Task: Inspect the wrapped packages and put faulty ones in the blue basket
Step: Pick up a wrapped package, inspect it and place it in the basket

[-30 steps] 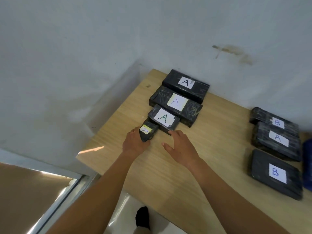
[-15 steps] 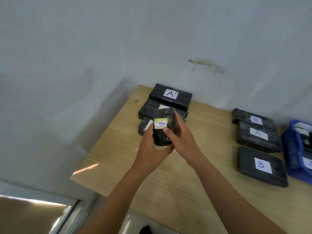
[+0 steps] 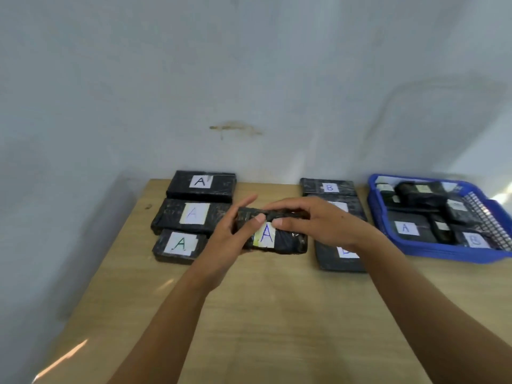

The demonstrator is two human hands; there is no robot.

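Head cam: left hand point(image 3: 230, 241), right hand point(image 3: 318, 223) grip A pkg point(image 3: 289, 242), partly hiding B pkgs point(image 3: 329, 187) near blue basket point(image 3: 443, 254).

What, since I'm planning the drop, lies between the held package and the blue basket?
Head view: a column of three wrapped packages on the table, partly behind the right hand.

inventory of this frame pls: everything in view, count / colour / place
held package: 1, black, white-and-yellow A label, above table centre
left packages: 3, black, white A labels, column at table's far left
right packages: 3, black, column right of centre; rear one reads B, other labels partly hidden
blue basket: 1, blue, table's right end
basket packages: several, black, inside basket; count unclear
table: 1, light wood
wall: pale, stained, behind table
left hand: grips held package's left end
right hand: grips its top edge
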